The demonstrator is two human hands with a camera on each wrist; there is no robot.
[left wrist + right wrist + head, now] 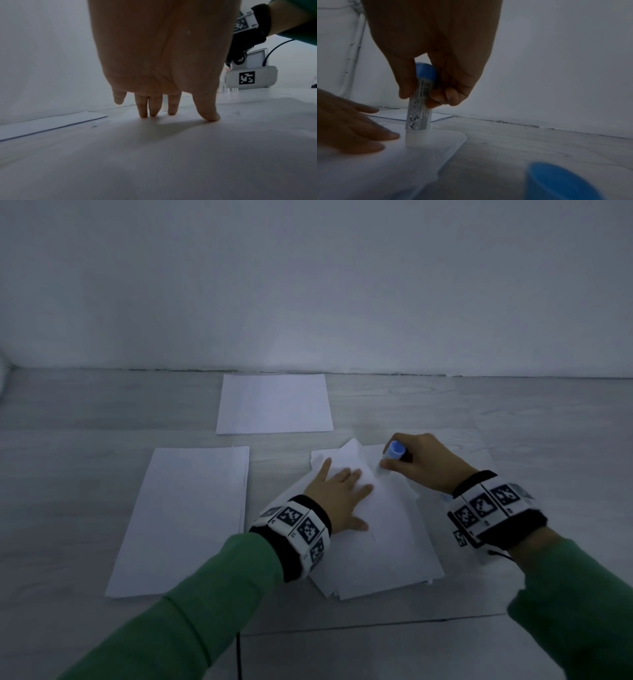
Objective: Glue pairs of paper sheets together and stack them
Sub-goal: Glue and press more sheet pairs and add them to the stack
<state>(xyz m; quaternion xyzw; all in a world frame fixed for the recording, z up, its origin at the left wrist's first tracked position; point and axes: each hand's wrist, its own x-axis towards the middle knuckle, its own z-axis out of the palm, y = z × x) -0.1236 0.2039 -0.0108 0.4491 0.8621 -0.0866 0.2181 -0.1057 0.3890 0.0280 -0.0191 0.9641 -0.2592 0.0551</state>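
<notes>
A loose pile of white paper sheets lies in front of me on the grey table. My left hand lies flat on the top sheet, fingers straight and pressing down. My right hand grips a glue stick with a blue end, held upright with its tip on the paper's far right corner. The blue cap lies on the table near my right wrist.
A neat stack of white sheets lies to the left, and another sits farther back near the wall. A white wall closes off the table's far edge. A cable runs below my left arm.
</notes>
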